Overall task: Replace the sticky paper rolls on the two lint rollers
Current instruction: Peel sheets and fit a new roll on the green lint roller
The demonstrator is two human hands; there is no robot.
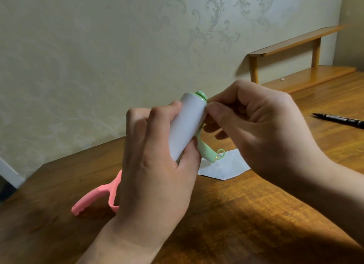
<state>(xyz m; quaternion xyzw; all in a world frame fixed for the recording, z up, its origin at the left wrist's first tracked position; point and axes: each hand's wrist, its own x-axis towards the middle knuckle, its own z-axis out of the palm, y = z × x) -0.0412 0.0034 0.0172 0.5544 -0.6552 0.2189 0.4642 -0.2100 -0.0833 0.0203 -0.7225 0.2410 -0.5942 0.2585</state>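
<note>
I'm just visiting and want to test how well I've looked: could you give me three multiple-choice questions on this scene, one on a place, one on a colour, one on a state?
1. Where is the black pen?
A. in the right hand
B. on the table at far right
C. on the shelf

2. What colour is the lint roller lying on the table?
A. pink
B. blue
C. yellow

3. How is the green lint roller held?
A. lying untouched
B. hanging from the wall
C. gripped in the left hand

Answers: 1 B, the black pen lies on the table. 2 A, the pink lint roller is beside the left hand. 3 C, that hand wraps the green lint roller while the right hand pinches at its top edge.
</note>
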